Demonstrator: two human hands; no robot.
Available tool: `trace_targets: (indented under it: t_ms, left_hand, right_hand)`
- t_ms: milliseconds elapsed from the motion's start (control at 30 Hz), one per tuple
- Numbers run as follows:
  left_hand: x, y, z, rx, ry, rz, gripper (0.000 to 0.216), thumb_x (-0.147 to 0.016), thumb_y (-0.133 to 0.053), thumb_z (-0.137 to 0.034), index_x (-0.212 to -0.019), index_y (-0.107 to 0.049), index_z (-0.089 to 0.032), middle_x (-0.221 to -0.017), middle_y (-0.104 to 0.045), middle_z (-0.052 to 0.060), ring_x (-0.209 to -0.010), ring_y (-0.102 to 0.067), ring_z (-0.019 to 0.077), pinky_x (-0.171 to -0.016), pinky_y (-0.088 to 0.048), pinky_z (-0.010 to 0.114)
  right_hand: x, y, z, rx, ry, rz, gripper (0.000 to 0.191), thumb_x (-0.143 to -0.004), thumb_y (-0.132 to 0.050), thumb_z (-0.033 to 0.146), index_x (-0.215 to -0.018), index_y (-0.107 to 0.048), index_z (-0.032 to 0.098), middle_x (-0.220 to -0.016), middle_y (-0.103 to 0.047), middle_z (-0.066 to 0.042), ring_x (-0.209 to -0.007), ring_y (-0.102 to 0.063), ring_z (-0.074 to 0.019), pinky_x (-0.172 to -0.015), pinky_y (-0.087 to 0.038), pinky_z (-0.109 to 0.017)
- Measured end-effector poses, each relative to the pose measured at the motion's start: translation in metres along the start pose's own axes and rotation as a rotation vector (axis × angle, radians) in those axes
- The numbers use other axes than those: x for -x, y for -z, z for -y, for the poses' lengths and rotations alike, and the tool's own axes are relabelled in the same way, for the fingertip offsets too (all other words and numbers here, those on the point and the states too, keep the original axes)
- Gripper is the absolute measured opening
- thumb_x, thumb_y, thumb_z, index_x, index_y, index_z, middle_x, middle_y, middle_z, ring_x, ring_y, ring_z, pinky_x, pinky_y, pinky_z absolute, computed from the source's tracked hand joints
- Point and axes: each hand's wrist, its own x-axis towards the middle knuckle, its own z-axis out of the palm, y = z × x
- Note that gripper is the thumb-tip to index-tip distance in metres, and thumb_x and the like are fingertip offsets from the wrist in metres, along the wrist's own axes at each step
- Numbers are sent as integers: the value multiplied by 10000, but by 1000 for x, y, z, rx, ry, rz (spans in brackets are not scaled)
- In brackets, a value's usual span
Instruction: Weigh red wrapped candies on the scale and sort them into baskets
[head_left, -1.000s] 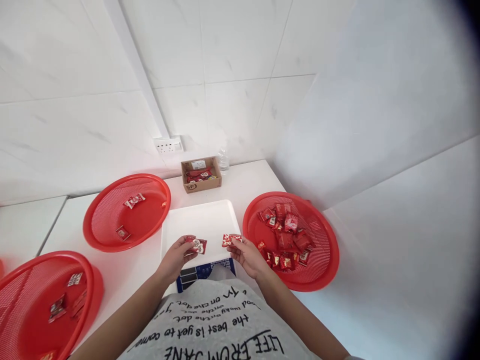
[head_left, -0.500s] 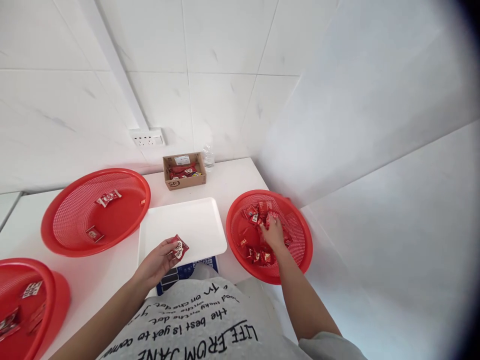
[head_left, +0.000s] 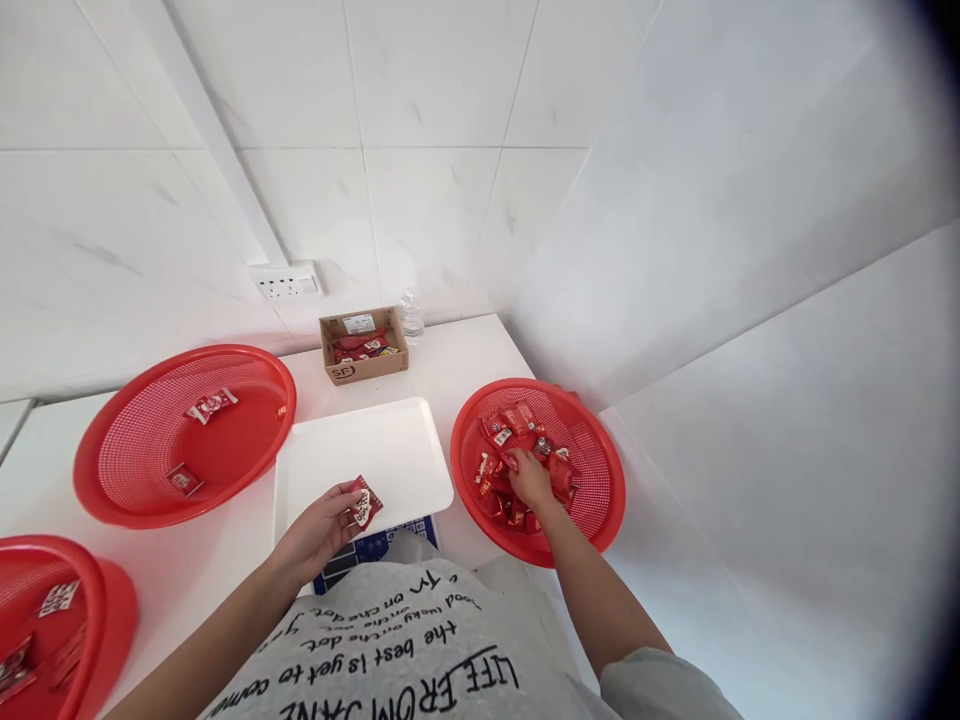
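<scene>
My left hand (head_left: pixel 315 532) pinches a small red candy packet (head_left: pixel 365 503) over the near edge of a white scale tray (head_left: pixel 360 450). My right hand (head_left: pixel 529 479) reaches into the red basket (head_left: pixel 592 510) on the right, fingers curled down among several red candy packets (head_left: pixel 510 430). What the right fingers hold, if anything, is hidden. The blue front of the scale (head_left: pixel 371 548) shows just under the tray.
A second red basket (head_left: pixel 112 500) with two packets stands left of the tray. A third red basket (head_left: pixel 90 600) is at the lower left. A small cardboard box (head_left: pixel 365 372) of packets, a clear bottle (head_left: pixel 411 318) and a wall socket (head_left: pixel 285 281) are at the back.
My right hand carried its packet from over the tray into the right basket and now rests among the packets, drawn slightly nearer. My left hand kept its packet.
</scene>
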Motion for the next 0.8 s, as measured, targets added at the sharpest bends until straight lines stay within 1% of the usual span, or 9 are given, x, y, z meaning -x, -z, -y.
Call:
trace_targets:
  t_ms: [67, 167, 300, 367, 467, 533, 633, 700, 800]
  left_hand:
    - [0, -1, 0, -9, 2, 10, 148, -774, -587, -100, -908, -563, -159, -830, -663, 55, -700, -651, 137, -602, -518, 220]
    - [0, -1, 1, -30, -4, 14, 208, -754, -618, -122, -946, -557, -173, -834, -663, 50, -703, -650, 140, -599, -505, 222]
    - [3, 0, 3, -70, -67, -11, 464, -719, -668, -169, -1144, -513, -271, -883, -660, 18, -667, -632, 115, -585, -478, 220]
    - [5, 0, 3, -86, -86, -8, 507, -701, -684, -192, -1173, -525, -288, -932, -661, 23, -681, -626, 110, -599, -471, 222]
    - [8, -2, 3, -144, -76, 9, 345, -681, -695, -227, -1022, -644, -206, -1025, -652, 71, -738, -625, 129, -631, -471, 231]
    - [12, -6, 3, -198, -88, 32, 262, -675, -699, -266, -923, -685, -185, -1163, -604, 86, -796, -620, 147, -658, -473, 243]
    - [19, -15, 2, -261, -129, 81, 280, -685, -690, -356, -917, -697, -198, -1301, -516, 69, -899, -597, 181, -690, -470, 256]
    - [23, -23, 2, -296, -153, 138, 335, -702, -667, -411, -952, -690, -189, -1230, -569, 83, -917, -586, 198, -708, -461, 263]
    - [27, -31, 2, -348, -217, 288, 377, -728, -632, -448, -974, -671, -166, -948, -674, 80, -816, -593, 188, -721, -445, 274]
  right_hand:
    - [5, 1, -1, -91, 7, -12, 385, -765, -435, 156, -1121, -569, 210, -1135, -605, -69, -1061, -545, -211, -928, -389, -351]
    - [12, 6, 1, -221, -11, -77, 405, -819, -362, 259, -1186, -518, 186, -1169, -598, -75, -1052, -560, -194, -886, -433, -327]
    - [21, 14, 13, -541, -115, -110, 486, -805, -406, 419, -1226, -481, 186, -1157, -607, -89, -961, -608, -210, -761, -498, -326]
    - [28, 20, 25, -824, -174, -49, 503, -756, -505, 458, -1204, -487, 231, -1089, -637, -60, -879, -631, -208, -699, -516, -326]
    - [40, 30, 52, -1126, -178, 74, 470, -707, -608, 437, -1137, -506, 280, -986, -657, -25, -783, -646, -204, -671, -530, -346]
    - [50, 33, 73, -1214, -171, 163, 440, -697, -642, 405, -1101, -512, 288, -941, -657, -14, -736, -649, -197, -661, -533, -350]
    - [67, 27, 106, -1229, -137, 332, 405, -693, -661, 406, -1054, -529, 277, -895, -653, -6, -679, -640, -171, -613, -527, -321]
    - [80, 16, 125, -1221, -74, 449, 374, -697, -657, 440, -1003, -553, 252, -875, -649, -8, -666, -627, -154, -602, -519, -301]
    - [100, -3, 148, -1160, 60, 591, 346, -719, -638, 462, -963, -579, 223, -861, -643, -11, -712, -613, -147, -661, -512, -297]
